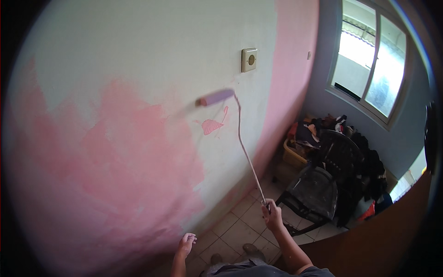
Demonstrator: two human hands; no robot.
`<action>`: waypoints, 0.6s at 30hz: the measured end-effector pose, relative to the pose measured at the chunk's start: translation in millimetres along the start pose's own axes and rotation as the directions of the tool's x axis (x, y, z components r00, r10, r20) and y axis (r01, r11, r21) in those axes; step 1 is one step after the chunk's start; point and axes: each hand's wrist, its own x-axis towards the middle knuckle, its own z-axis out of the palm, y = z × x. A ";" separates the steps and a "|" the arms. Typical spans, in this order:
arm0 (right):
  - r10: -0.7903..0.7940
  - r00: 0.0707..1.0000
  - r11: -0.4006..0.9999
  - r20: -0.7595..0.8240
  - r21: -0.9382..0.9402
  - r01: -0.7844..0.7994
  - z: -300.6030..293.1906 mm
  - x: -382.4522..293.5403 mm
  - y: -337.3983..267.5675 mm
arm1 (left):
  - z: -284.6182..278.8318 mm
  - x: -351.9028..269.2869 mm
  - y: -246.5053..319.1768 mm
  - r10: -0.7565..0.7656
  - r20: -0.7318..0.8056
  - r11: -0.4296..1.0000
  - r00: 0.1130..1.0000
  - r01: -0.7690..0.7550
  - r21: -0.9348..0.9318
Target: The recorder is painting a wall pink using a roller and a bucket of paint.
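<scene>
A paint roller [218,97] with pink paint on its sleeve is raised at the wall, below and left of a wall socket [249,60]; whether it touches the wall I cannot tell. Its long thin metal rod runs down to the handle, around which my right hand [272,214] is closed. Low in front of me my left hand [187,243] holds nothing, its fingers loosely bent and apart. The pale wall [155,45] bears a large patch of pink paint [145,166] at left and below. A small fresh pink smear [211,126] lies just under the roller.
A dark plastic chair [311,188] stands at the right on the tiled floor [238,233]. Behind it are a yellow basket [294,154] and piled clothes [360,142]. A sliding window [375,60] is in the far wall. A brown wooden surface [363,246] fills the lower right.
</scene>
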 end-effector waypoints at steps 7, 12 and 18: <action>0.060 0.975 0.996 0.214 -0.074 -0.045 -34.1 85.8 -17.3 | 71.0 -38.4 -2.4 -0.168 -0.291 0.974 0.942 0.113 -0.198; 0.093 0.925 0.938 0.369 -0.344 0.043 -22.5 22.4 129.8 | 146.8 -46.6 -1.0 -0.292 -0.359 0.916 0.886 0.151 -0.372; 0.200 0.859 0.903 0.471 -0.429 0.025 -49.7 7.0 169.8 | 199.2 -53.4 8.1 -0.273 -0.323 0.934 0.906 0.168 -0.316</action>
